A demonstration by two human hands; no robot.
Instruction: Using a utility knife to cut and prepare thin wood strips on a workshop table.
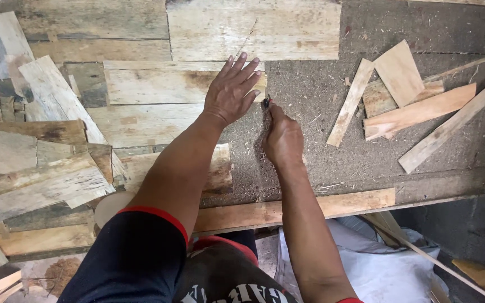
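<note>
Head view. A person leans over a sawdust-covered surface (pixel 310 95) strewn with wood offcuts. The left hand (pixel 232 90) lies flat, fingers spread and extended, pressing down on a pale board (pixel 164 85) near the middle of the surface; its grip is apart, palm down, not clamped on anything. The board's long axis runs left to right, and its right end sits under the fingertips.

The right hand (pixel 283 140) is closed, its grip together on a small dark tool (pixel 266 101), probably a marker or blade; only the tip shows above the knuckles, so its kind cannot be told. The tip stands just beside the board's right end, touching or nearly touching it; contact is hard to judge. The board thus lies up and to the left of the right hand, and the left hand is the nearer one, resting upon it.

More boards (pixel 46 146) are stacked toward the left edge, and a loose pile of strips (pixel 416 106) lies well apart near the right edge. A wooden rail (pixel 332 205) runs along the near edge.

Hidden or cut off: the tool's body inside the fist, the board's right end under the fingers, and the stacked boards beyond the left edge of the frame.
</note>
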